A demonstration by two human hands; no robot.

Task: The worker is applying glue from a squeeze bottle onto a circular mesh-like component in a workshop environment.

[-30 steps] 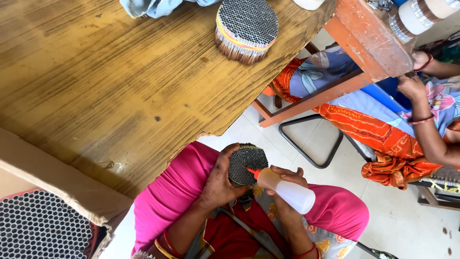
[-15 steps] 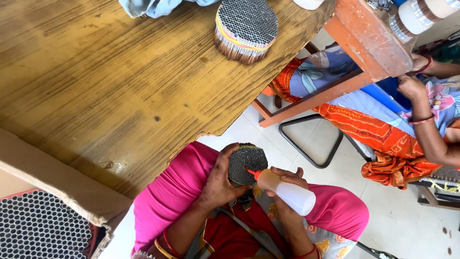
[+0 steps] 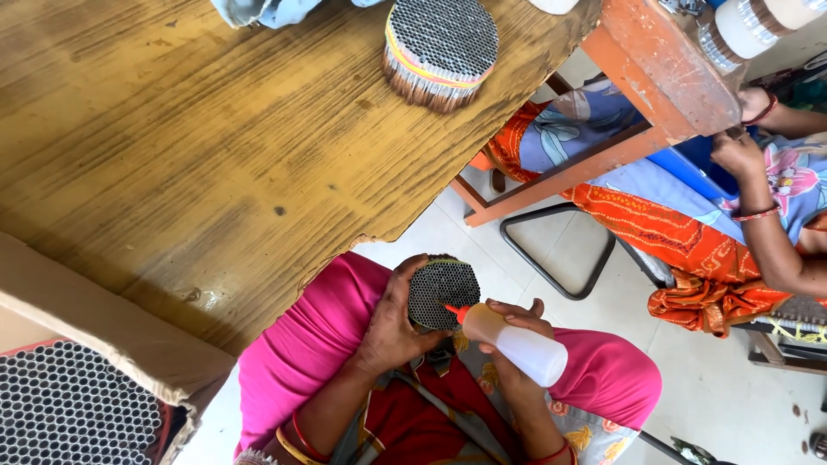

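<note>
- The left hand (image 3: 392,320) is wrapped around a round bundle of thin tubes (image 3: 442,293), held over the lap at about 6 o'clock in the view.
- The right hand (image 3: 510,331) grips a white squeeze bottle (image 3: 521,346); its red nozzle (image 3: 454,312) touches the bundle's face at roughly 5 o'clock.
- Likely risk: too hard a squeeze could flood neighbouring tubes or drip onto the pink cloth (image 3: 301,362).
- A second bundle (image 3: 439,52) stands on the wooden table (image 3: 172,172) at 12 o'clock.

The frame's bottom-left corner cuts off the honeycomb-faced tray of small dark tubes (image 3: 60,405); the top edge crops the pale blue cloth (image 3: 267,10) on the table
</note>
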